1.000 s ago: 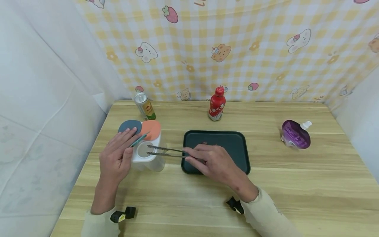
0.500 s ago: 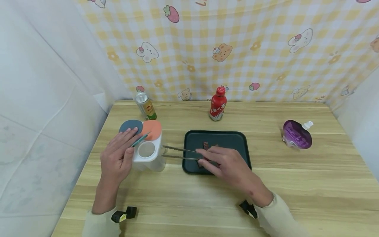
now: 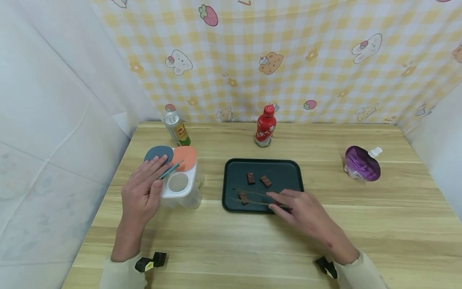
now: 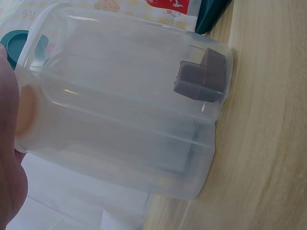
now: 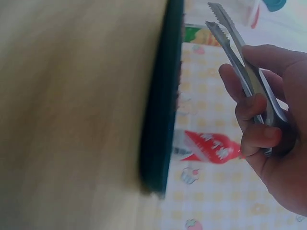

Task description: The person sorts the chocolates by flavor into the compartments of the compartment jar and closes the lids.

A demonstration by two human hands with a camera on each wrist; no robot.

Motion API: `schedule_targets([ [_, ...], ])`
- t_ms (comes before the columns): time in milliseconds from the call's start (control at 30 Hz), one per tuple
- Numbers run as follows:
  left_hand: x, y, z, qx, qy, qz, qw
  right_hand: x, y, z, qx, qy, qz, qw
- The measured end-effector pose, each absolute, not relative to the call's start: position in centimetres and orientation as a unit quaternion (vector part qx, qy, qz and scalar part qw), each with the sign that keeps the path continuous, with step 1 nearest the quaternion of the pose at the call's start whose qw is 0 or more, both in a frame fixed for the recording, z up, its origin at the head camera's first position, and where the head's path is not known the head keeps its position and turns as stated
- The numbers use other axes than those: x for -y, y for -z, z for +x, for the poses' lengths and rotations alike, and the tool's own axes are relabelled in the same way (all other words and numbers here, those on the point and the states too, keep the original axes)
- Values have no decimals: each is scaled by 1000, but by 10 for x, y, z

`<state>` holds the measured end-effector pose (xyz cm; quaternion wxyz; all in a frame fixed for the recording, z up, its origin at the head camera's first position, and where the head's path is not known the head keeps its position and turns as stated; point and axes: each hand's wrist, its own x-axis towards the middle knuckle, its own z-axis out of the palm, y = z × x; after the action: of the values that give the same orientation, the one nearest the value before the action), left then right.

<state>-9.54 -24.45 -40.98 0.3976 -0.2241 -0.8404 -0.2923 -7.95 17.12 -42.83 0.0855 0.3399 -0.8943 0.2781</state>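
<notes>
My left hand point(image 3: 141, 192) rests with straight fingers on the lids of a translucent multi-compartment container point(image 4: 120, 100). Beside its fingers a teal lid point(image 3: 169, 170) stands raised, and the round opening point(image 3: 178, 182) near it is uncovered. Through the wall, the left wrist view shows brown chocolate pieces point(image 4: 204, 76) at the bottom. My right hand point(image 3: 301, 210) grips metal tongs point(image 5: 267, 98) whose arms stand apart with nothing between the tips. Those tips hover over the dark green tray point(image 3: 288, 172), about a chocolate piece point(image 3: 243, 198). Two other chocolate pieces point(image 3: 265, 181) lie farther back on it.
Behind the container stands a drink can point(image 3: 180, 133). A red bottle point(image 3: 265, 127) is upright behind the tray, and a purple spouted pouch point(image 3: 362, 163) lies at the right. A checked curtain point(image 3: 231, 60) hangs along the table's back edge.
My right hand has drawn the tongs rightward, from over the container's opening to over the tray, uncovering the chocolate pieces to view. My left hand has stayed on the lids.
</notes>
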Motion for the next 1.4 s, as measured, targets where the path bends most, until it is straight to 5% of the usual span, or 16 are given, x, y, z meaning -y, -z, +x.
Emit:
schedule_targets([
  [1400,244,409,-95,837,302,-230,394,-190,433,-77,920,-250,295,62],
])
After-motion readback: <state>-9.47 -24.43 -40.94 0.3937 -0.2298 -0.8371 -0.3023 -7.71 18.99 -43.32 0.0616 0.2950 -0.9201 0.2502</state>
